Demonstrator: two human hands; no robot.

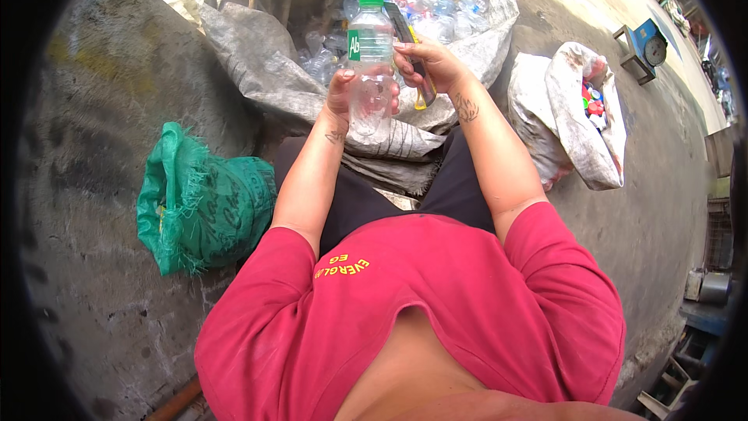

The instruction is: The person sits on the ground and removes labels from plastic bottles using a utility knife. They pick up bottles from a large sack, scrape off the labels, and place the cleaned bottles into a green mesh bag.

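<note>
My left hand grips a clear plastic bottle around its middle, its fingers wrapping behind it. The bottle stands upright with a green screw cap on, and part of a green label shows on its upper left side. In my right hand is a utility knife with yellow edging, its blade end pointing up beside the bottle's neck. My right thumb tip is close to the bottle's right side; whether it touches, I cannot tell. Below both hands lies the folded rim of a large woven sack.
Many clear plastic bottles fill the large sack. A green woven sack lies at left. To the right, a whitish sack holds coloured bottle caps. Beyond it, a blue dial scale rests on a small stand.
</note>
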